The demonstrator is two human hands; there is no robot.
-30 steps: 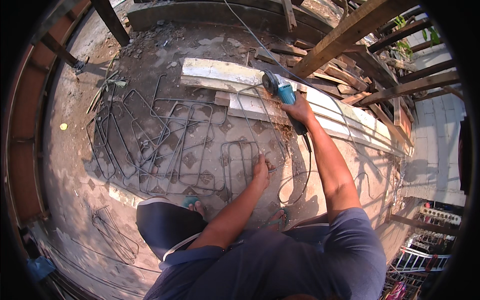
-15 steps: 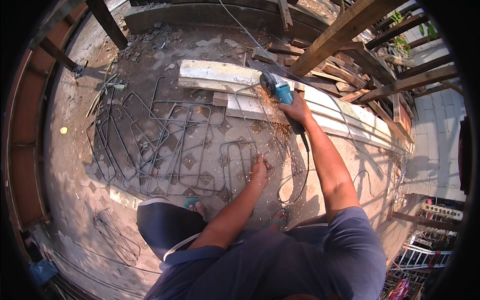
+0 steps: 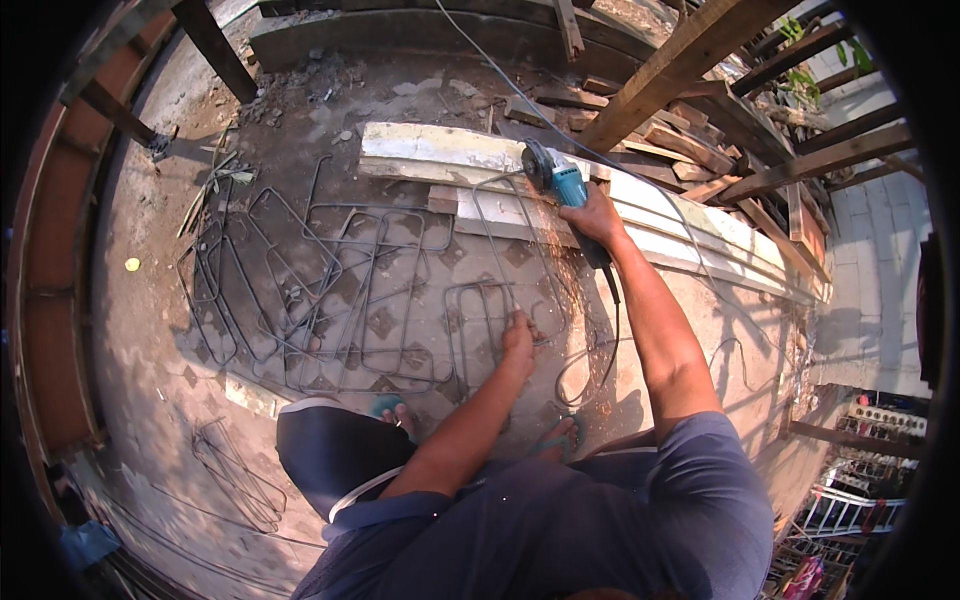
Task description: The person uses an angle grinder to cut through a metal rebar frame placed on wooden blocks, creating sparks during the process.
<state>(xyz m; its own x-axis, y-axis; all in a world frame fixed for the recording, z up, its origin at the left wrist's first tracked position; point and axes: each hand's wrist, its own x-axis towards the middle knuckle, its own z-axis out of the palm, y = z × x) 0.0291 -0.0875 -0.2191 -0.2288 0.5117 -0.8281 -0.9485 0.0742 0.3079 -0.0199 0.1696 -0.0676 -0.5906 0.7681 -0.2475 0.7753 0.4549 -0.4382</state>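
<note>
My right hand (image 3: 597, 217) is wrapped round the body of a teal and black angle grinder (image 3: 569, 189). The grinder's disc end is at the upper corner of a bent steel rod frame (image 3: 490, 240), over white-painted planks. Orange sparks (image 3: 572, 285) fall below the tool toward the paving. Lower down, my left hand (image 3: 517, 345) grips the same rod frame, with fingers closed on it. Whether the disc touches the rod is hard to see. Several more bent rod frames (image 3: 383, 207) lie tangled on the ground to the left.
The stacked white planks (image 3: 440, 142) stretch toward the right. Beyond them lie scrap timber (image 3: 690, 150) and a slanting wooden post (image 3: 670, 75). A black cord (image 3: 617, 330) loops from the grinder near my sandalled foot (image 3: 560, 437). More rods (image 3: 235, 475) lie at lower left.
The sparks have thinned from a wide spray to a narrower downward stream. Both hands, the grinder and the held rod frame stay almost in place.
</note>
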